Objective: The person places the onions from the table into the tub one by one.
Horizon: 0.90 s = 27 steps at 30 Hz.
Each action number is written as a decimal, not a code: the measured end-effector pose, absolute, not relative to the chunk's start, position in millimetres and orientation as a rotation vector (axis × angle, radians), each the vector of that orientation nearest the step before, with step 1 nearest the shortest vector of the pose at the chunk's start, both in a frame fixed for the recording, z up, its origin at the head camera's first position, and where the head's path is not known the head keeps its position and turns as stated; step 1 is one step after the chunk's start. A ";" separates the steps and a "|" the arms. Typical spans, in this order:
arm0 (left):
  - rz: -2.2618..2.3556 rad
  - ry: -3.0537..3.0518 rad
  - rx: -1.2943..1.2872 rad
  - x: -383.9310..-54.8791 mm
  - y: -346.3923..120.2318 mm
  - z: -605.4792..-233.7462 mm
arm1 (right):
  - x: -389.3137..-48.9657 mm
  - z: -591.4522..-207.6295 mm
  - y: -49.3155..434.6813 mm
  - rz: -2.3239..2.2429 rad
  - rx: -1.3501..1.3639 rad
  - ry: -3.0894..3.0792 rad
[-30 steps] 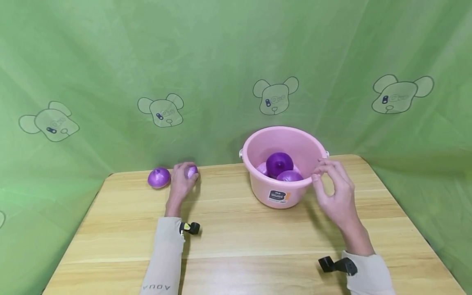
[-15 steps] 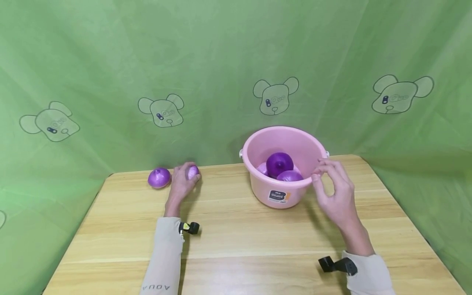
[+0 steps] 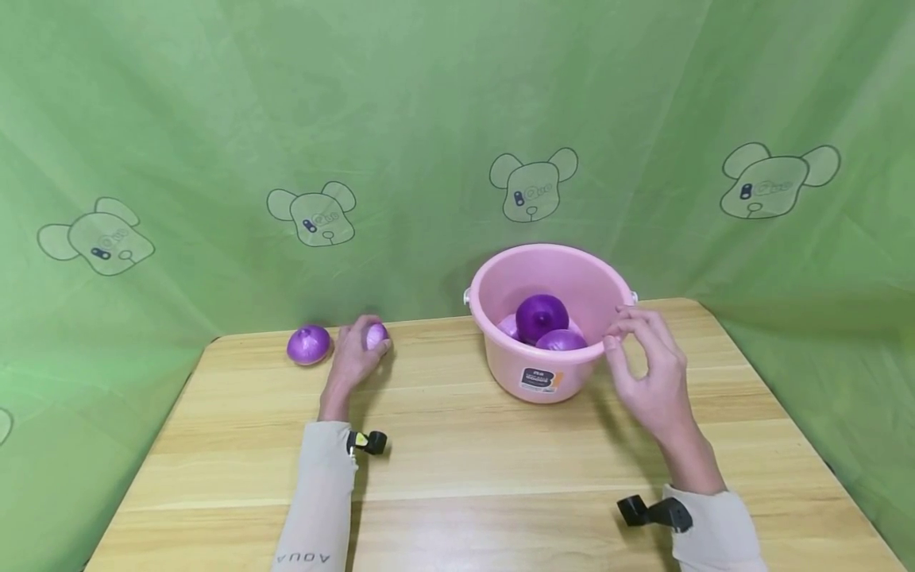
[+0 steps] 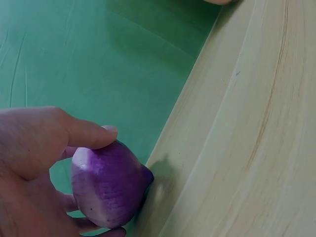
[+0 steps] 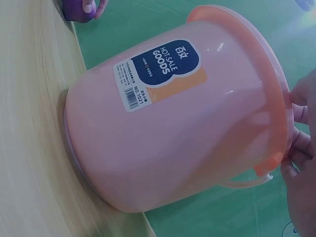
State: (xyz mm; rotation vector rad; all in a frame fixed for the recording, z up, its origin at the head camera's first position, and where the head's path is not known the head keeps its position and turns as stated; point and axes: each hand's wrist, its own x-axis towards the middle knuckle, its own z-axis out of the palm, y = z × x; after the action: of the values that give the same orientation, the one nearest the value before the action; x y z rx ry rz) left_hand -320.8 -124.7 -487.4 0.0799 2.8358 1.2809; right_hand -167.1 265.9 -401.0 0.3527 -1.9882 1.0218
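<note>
At the table's back left, my left hand [image 3: 352, 354] grips a purple onion [image 3: 376, 335], thumb on one side and fingers round the other. The left wrist view shows that onion [image 4: 111, 185] close up, its pointed tip by the table edge. A second purple onion [image 3: 309, 345] sits just left of this hand. My right hand [image 3: 654, 369] pinches the rim of a pink bucket [image 3: 515, 369] on its right side, as the right wrist view also shows at the bucket rim [image 5: 276, 84]. Inside lie several purple onions, a dark one [image 3: 542, 319] on top.
The bucket stands upright on a light wooden table [image 3: 457, 477], near its back edge. Behind the table hangs a green curtain [image 3: 422, 159] printed with bear heads. A white-and-blue label [image 5: 158, 71] is on the bucket's wall, and its handle [image 5: 247, 182] hangs down.
My left hand has shifted very slightly to the right with the onion in its fingers. The right hand and the bucket have stayed in place.
</note>
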 end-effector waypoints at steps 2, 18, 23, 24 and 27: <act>1.266 2.840 0.086 -320.3 -123.9 -486.7 | -169.6 -406.0 269.7 1.021 0.350 -1.990; 1.358 2.865 0.124 -317.2 -125.8 -479.7 | -176.2 -424.0 285.4 1.032 0.356 -2.046; 1.375 2.872 0.127 -315.3 -126.1 -474.8 | -176.1 -424.3 285.4 1.032 0.350 -2.053; 1.380 2.875 0.124 -314.8 -126.0 -473.5 | -176.1 -424.4 285.5 1.033 0.349 -2.052; 1.398 2.883 0.110 -313.3 -125.6 -469.5 | -175.8 -424.0 285.3 1.035 0.344 -2.052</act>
State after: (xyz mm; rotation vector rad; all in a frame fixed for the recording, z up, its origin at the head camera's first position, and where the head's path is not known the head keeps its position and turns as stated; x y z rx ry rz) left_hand -313.3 -125.6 -469.5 0.1096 2.8829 1.3977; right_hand -175.8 285.3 -424.0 0.3443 -2.0525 1.0346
